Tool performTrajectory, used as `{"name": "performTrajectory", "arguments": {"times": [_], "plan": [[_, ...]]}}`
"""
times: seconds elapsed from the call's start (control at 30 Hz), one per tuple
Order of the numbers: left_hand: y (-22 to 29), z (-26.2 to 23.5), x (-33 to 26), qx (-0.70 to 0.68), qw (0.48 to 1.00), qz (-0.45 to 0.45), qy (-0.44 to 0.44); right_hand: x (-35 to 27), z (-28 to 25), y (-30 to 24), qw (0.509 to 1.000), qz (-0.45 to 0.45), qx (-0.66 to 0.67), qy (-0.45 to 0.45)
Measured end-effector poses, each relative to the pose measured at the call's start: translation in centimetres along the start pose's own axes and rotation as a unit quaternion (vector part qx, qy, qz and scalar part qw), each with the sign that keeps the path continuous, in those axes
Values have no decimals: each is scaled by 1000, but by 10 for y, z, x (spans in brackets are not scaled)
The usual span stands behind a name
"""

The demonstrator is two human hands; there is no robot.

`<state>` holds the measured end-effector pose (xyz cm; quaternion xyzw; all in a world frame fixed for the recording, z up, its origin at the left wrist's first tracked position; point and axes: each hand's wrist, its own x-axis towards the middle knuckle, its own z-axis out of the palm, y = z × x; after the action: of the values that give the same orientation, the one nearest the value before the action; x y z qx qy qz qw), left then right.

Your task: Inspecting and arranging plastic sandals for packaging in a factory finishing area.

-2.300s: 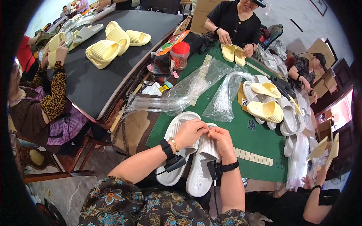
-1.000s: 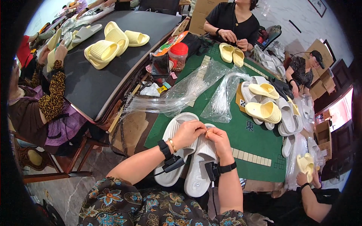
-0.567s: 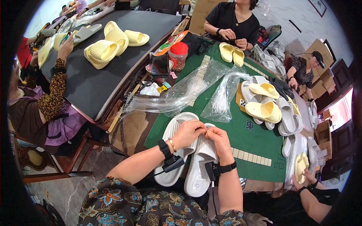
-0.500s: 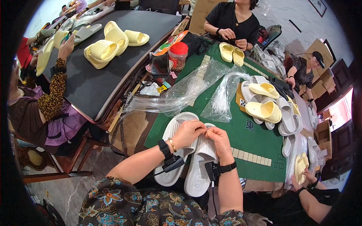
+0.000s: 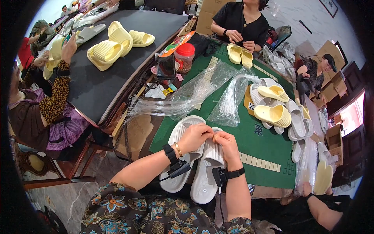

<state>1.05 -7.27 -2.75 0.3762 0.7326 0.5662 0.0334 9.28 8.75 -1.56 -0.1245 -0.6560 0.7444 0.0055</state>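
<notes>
A pair of light grey slide slippers lies side by side before me, heels toward me. My left hand (image 5: 193, 138) rests over the ribbed strap of the left slipper (image 5: 171, 185). My right hand (image 5: 226, 145) is at the strap of the right slipper (image 5: 205, 178). Both hands are closed in a pinch, fingertips almost touching between the two straps. Whatever they pinch is too small and too hidden to make out. Beyond them, a bundle of thin clear plastic strands (image 5: 229, 106) in a bag lies on the green mat (image 5: 259, 150).
Another bagged bundle of strands (image 5: 159, 107) lies ahead on the left. Yellow slippers (image 5: 272, 115) and grey ones are piled at right. A red-lidded jar (image 5: 184, 57) stands at the back. Co-workers sit around; at right, one holds a yellow slipper (image 5: 323, 177).
My hands keep nearly the same pinch over the straps. At right, a co-worker's yellow slipper has been turned and shifted; at left, another person's yellow slipper has also moved.
</notes>
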Motion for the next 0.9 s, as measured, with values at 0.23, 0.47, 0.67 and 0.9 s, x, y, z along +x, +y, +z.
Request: {"name": "performTrajectory", "arguments": {"times": [0.23, 0.47, 0.67, 0.9], "plan": [[4, 1, 4, 6, 1000, 0, -12, 1, -3, 3, 1000, -4, -19, 23], [1, -6, -2, 3, 999, -43, -8, -1, 18, -2, 989, -88, -67, 99], [-9, 4, -5, -5, 1000, 3, -8, -10, 24, -11, 959, -119, -224, 129], [7, 7, -1, -30, 999, -28, -11, -2, 9, 15, 923, -240, -254, 158]]}}
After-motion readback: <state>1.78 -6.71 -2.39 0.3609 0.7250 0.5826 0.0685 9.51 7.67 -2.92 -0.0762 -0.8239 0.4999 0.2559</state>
